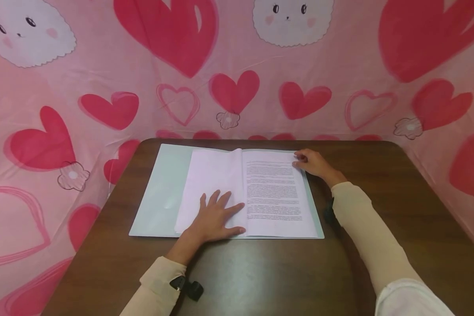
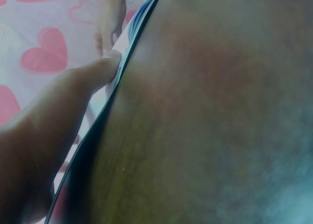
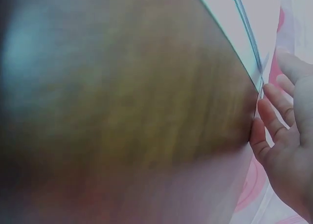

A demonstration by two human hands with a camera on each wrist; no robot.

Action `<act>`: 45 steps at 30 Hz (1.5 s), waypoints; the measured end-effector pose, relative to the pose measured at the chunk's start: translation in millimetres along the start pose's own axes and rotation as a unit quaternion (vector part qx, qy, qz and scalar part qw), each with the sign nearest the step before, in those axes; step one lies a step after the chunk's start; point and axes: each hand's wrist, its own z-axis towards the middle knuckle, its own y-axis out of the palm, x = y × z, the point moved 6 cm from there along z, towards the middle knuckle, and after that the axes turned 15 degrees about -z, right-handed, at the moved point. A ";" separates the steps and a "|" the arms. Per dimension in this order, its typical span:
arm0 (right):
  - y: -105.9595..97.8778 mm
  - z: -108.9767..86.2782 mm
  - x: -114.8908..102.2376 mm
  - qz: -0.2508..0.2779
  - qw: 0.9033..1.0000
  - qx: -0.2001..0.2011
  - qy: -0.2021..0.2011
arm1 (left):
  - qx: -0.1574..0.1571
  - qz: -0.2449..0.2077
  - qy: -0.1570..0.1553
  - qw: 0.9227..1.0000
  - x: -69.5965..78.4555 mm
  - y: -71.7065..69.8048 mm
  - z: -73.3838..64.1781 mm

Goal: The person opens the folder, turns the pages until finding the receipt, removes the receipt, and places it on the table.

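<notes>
A pale green folder [image 1: 162, 188] is lying unfolded just inside the far edge of the surface [image 1: 245, 281], a little nearer its left far corner than its right. The left hand [image 1: 217, 219] is spreading its fingers wide over the blank left page [image 1: 211, 169], its thumb and forefinger ending near the fold. The right hand [image 1: 314, 163] is resting its loosely bent fingers at the far right corner of the printed right page [image 1: 274, 188]; whether thumb and fingers are pinching a sheet there, I cannot tell. The folder is probably being light and somewhat stiff in its cover, while the sheets are looking thin, smooth and easy to crease; a loose outer corner is offering the best hold for a page, and the cover's outer edges for the whole. Stacked edges are showing in the left wrist view, so several sheets could be coming up together. The spread hand is weighing on the left side and would be blocking a page there. A pink heart-patterned cloth [image 1: 260, 66] is hanging behind the far edge, and a black wrist device [image 1: 191, 289] is sitting over the near left part.
</notes>
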 end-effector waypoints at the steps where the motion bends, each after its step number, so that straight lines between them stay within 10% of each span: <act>1: -0.1 2.4 0.9 -0.002 1.000 -0.009 0.008 | -0.001 -0.002 0.000 1.000 0.5 -0.5 0.0; 16: 4.0 20.3 2.5 -0.068 0.996 -0.054 0.027 | -0.004 0.000 -0.001 1.000 1.6 -2.1 -0.9; 45: 5.1 6.0 -0.2 0.024 0.998 0.004 0.065 | -0.004 -0.013 -0.008 1.000 2.5 -1.7 -2.8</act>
